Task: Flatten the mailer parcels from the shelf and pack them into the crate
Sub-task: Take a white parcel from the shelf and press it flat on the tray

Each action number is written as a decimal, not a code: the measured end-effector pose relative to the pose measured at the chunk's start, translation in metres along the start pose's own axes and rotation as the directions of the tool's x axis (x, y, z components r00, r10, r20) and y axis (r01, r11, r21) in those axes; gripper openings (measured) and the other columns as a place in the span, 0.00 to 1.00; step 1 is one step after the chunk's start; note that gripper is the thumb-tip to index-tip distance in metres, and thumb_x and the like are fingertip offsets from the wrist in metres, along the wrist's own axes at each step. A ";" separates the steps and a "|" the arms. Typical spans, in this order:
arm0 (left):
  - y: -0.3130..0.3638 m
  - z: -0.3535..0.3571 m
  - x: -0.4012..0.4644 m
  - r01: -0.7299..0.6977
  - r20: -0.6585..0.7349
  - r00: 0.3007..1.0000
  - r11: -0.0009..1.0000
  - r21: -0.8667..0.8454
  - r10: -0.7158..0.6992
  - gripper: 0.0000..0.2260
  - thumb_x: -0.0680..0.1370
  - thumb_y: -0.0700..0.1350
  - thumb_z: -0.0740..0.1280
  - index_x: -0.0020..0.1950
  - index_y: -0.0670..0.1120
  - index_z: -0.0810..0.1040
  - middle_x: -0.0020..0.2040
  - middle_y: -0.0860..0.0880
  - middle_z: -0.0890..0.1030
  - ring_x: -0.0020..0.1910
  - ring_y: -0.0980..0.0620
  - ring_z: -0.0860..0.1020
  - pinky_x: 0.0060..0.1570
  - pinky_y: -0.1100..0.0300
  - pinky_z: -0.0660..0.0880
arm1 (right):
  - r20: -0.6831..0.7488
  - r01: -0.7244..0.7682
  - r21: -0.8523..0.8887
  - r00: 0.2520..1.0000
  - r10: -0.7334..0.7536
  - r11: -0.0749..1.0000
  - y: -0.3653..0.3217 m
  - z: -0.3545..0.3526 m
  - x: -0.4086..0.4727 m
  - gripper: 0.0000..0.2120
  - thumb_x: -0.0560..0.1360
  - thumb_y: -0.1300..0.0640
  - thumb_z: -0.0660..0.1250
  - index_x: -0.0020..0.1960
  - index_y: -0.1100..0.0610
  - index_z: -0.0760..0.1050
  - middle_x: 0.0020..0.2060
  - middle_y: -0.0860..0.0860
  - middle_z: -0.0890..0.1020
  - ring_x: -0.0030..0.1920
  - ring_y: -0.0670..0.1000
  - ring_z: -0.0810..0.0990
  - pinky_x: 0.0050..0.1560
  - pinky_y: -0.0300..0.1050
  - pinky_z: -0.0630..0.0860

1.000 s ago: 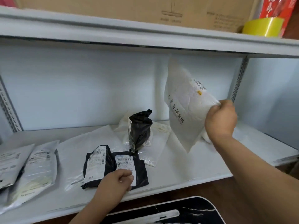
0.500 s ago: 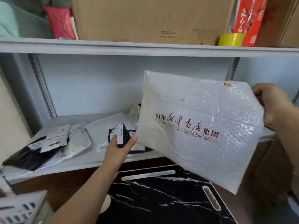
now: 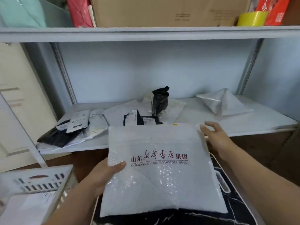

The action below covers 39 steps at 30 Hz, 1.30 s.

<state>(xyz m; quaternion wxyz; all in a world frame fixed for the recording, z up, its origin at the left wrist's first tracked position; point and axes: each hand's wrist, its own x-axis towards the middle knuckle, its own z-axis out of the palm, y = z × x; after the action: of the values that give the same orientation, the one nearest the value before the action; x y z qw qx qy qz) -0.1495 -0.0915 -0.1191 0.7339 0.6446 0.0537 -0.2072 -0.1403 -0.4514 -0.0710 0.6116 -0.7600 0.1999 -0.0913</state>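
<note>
1. The left hand grips the white bubble mailer at its left edge, thumb on top.
2. The right hand – fingers spread wide – touches its far right corner.
3. The mailer lies over a black marbled surface, below the shelf front edge.
4. Black and white parcels lie on the shelf – a white crate stands left.

On the lower shelf, bare board lies open at 1 o'clock between the upright black pouch and the peaked white mailer; black and white parcels crowd 10 o'clock, the bubble mailer blocks 6 o'clock
</note>
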 end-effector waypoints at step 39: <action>-0.194 0.005 0.088 0.018 0.000 0.972 -0.073 0.997 0.236 0.32 0.75 0.71 0.47 0.76 0.60 0.61 0.78 0.49 0.59 0.76 0.36 0.55 0.61 0.24 0.52 | 0.464 0.495 -0.824 0.869 -0.174 0.276 0.238 0.179 -0.056 0.28 0.78 0.36 0.49 0.76 0.43 0.58 0.78 0.56 0.54 0.77 0.63 0.51 0.68 0.72 0.53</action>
<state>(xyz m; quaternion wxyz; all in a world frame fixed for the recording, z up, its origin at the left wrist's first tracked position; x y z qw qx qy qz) -0.1425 -0.1330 -0.3279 0.0382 0.9920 -0.1026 -0.0635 -0.1685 -0.3092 -0.3375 0.0621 -0.9971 -0.0406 0.0188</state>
